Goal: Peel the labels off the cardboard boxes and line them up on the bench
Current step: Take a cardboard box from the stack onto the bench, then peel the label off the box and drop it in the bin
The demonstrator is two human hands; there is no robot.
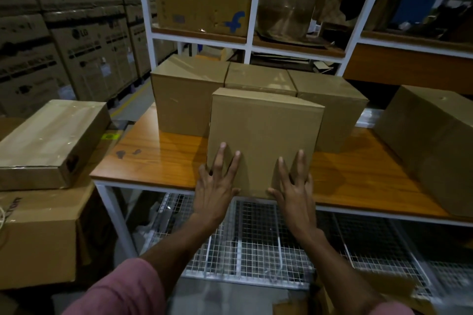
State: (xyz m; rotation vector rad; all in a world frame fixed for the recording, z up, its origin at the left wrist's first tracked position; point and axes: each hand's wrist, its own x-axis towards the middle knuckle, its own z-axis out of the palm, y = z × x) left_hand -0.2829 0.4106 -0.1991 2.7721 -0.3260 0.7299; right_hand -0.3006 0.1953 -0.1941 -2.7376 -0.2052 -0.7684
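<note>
We have a plain brown cardboard box [265, 135] at the front edge of the orange wooden bench [158, 158], near face toward us, no label visible on it. Our left hand [217, 184] and right hand [294, 184] lie flat against that face, fingers straight and spread, thumbs low near the bottom edge. Just behind it, three more brown cardboard boxes [189, 100] sit side by side in a row, touching. A larger brown carton [435, 140] sits at bench right. A flat taped carton [51, 143] rests on a stack left of the bench. White wire-mesh shelf [256, 238] below.
</note>
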